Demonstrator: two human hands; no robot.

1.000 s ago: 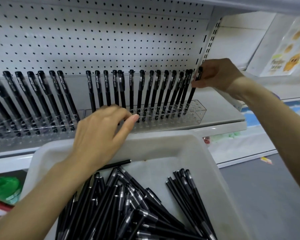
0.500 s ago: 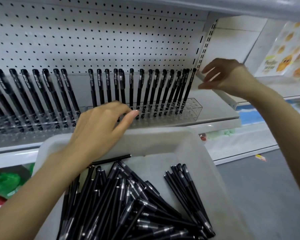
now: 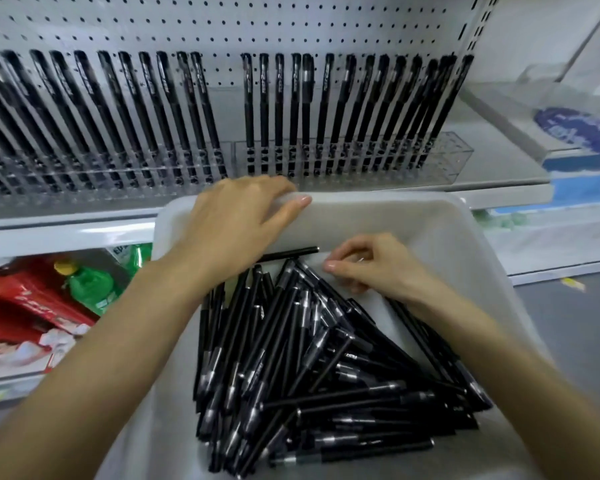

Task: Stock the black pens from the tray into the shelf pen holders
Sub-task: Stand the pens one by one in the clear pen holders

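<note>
A white tray sits below the shelf edge, holding a loose pile of black pens. My left hand grips the tray's far rim, fingers over the edge and thumb inside. Inside the tray, my right hand hovers over the upper end of the pile with loosely curled fingers and holds nothing. On the shelf, the left clear pen holder and the right clear pen holder carry rows of upright black pens. The right holder's right end has bare holes.
A white pegboard backs the shelf. Lower left, red packages and a green bottle lie on a lower shelf. A blue label lies on the neighbouring shelf to the right, above grey floor.
My right hand let go of a pen set at the right end of the holder row and came down into the tray. My left hand stayed on the tray rim.
</note>
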